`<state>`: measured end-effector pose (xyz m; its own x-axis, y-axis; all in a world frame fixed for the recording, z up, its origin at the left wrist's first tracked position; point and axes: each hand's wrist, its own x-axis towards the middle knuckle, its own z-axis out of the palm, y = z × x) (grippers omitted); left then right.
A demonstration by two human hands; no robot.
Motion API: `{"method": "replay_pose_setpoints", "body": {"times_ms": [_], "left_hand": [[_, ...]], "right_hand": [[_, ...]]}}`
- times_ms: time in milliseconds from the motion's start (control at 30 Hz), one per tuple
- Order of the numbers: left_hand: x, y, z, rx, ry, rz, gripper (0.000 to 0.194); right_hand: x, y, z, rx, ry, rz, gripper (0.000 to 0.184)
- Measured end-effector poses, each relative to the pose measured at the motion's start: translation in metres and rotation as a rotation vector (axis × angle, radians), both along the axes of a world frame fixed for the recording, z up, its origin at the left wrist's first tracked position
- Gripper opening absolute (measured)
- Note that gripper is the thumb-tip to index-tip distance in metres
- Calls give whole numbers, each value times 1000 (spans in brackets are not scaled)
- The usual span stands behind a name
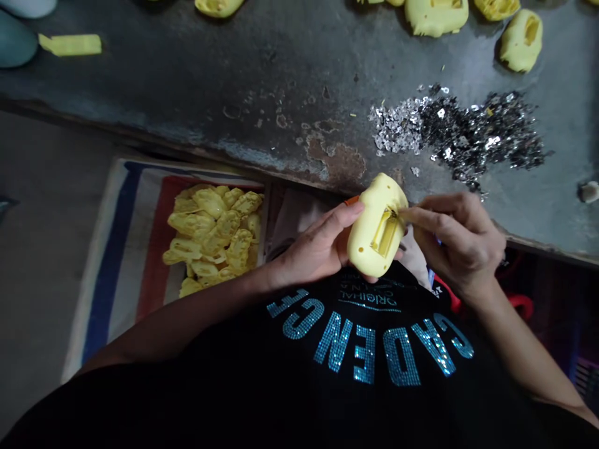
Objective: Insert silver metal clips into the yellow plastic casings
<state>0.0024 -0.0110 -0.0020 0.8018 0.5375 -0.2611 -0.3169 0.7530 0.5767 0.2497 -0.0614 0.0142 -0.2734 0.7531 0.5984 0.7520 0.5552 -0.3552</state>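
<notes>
My left hand (322, 246) grips a yellow plastic shell (367, 240) by its left side, thumb on top. The shell is rounded, with small holes and a rectangular battery compartment facing up. At the compartment's upper right end, the thumb and finger of my right hand (453, 234) are pinched together. Whatever they hold is too small and too hidden to make out; a dark bit shows at the fingertips. Beyond my right hand, a heap of small shiny metal plates (461, 131) lies on the worn grey table (196, 81).
More yellow shells (521, 40) lie along the table's far side. A flat yellow piece (77, 45) is at the far left. Below the table edge, a box of yellow shells (215, 227) stands beside a striped sheet (124, 249). A small pale lump (588, 192) sits at the right.
</notes>
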Motion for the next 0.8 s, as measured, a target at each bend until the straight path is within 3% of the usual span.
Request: {"method": "replay_pose_setpoints", "body": {"times_ms": [200, 300, 433, 567, 800], "left_hand": [[-2, -4, 0, 34, -9, 14, 81], [-2, -7, -3, 44, 1, 59, 77], [-3, -14, -5, 85, 78, 195, 70], [-7, -18, -5, 185, 89, 207, 71], [-21, -15, 17, 298, 92, 189, 69]], "right_hand": [[-2, -10, -6, 90, -143, -19, 47], [-3, -10, -1, 67, -103, 0, 43], [1, 0, 16, -220, 165, 18, 32], [7, 19, 31, -534, 268, 133, 50], [-13, 37, 27, -594, 360, 196, 57]]}}
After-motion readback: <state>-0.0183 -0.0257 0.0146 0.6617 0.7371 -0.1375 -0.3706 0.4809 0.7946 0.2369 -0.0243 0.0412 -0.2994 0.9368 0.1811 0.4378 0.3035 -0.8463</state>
